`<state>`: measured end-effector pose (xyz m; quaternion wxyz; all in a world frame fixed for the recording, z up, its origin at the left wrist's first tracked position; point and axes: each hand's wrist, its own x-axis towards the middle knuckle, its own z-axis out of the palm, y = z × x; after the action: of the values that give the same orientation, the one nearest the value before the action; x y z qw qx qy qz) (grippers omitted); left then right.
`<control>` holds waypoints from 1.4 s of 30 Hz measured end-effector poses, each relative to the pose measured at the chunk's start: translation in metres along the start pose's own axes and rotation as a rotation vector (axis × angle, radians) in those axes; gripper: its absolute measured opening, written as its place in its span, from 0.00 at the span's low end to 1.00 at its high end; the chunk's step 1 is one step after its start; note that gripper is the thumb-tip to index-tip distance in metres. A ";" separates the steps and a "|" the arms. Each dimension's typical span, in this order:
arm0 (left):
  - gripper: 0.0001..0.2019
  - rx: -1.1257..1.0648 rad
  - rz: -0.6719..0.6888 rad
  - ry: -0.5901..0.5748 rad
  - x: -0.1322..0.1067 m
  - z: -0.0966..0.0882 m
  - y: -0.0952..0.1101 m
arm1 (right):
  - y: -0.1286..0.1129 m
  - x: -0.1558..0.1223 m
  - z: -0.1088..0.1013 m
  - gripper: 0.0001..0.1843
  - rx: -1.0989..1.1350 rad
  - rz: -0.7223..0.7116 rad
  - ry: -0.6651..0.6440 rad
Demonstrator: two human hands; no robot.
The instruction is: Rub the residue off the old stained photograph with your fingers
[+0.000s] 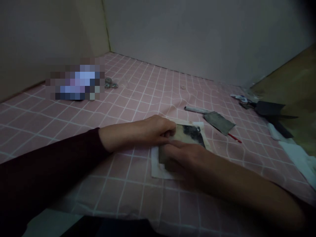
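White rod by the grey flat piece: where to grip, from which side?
Probably best pinched near its free left end: take the white rod from above with the right hand. It lies flat on the pink grid cloth and looks slim enough to pinch, while its other end runs into the grey flat piece, which crowds that end.

The left hand [158, 131], in a dark red sleeve [49, 161], and the right hand [185, 161] both touch a stained photo [189, 136] that lies on white paper [156, 164]. The right hand lies over part of it. Under them is a pink cloth with white lines [74, 115]. Just past the hands are a gray rough sheet [219, 122], a white tube [195, 109] and a thin red stick [234, 138]. Far off, a small metal thing [108, 83] sits beside a blurred thing [75, 82].
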<state>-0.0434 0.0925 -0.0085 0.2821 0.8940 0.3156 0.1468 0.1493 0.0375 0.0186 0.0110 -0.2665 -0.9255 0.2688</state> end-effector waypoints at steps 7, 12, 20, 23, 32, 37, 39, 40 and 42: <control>0.06 -0.005 0.000 -0.006 0.000 0.000 -0.001 | -0.001 0.003 0.004 0.12 -0.009 -0.042 0.093; 0.05 -0.004 0.006 -0.005 -0.001 0.000 -0.001 | 0.000 0.000 -0.006 0.12 -0.023 0.052 -0.067; 0.06 -0.002 -0.006 -0.003 0.000 -0.001 0.000 | 0.000 0.003 0.000 0.11 -0.002 -0.063 0.054; 0.05 0.001 0.003 -0.006 -0.001 0.000 -0.001 | 0.000 -0.001 -0.008 0.11 -0.008 0.080 -0.071; 0.05 0.001 0.000 -0.009 -0.001 -0.001 0.001 | 0.002 0.001 -0.006 0.10 0.005 0.040 -0.023; 0.06 0.004 -0.004 -0.008 0.000 -0.001 0.001 | 0.000 0.003 -0.004 0.11 -0.001 -0.005 0.077; 0.06 0.001 -0.003 -0.003 0.000 0.000 0.000 | -0.001 0.004 -0.002 0.10 -0.001 -0.069 0.105; 0.06 0.000 0.001 -0.002 0.000 0.000 -0.001 | 0.000 0.003 -0.003 0.10 0.001 -0.064 0.080; 0.05 0.000 0.012 -0.004 0.000 0.001 -0.002 | 0.002 0.000 -0.007 0.09 -0.010 0.017 0.002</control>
<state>-0.0443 0.0934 -0.0102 0.2821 0.8962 0.3094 0.1466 0.1519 0.0422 0.0235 0.0082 -0.2747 -0.9245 0.2640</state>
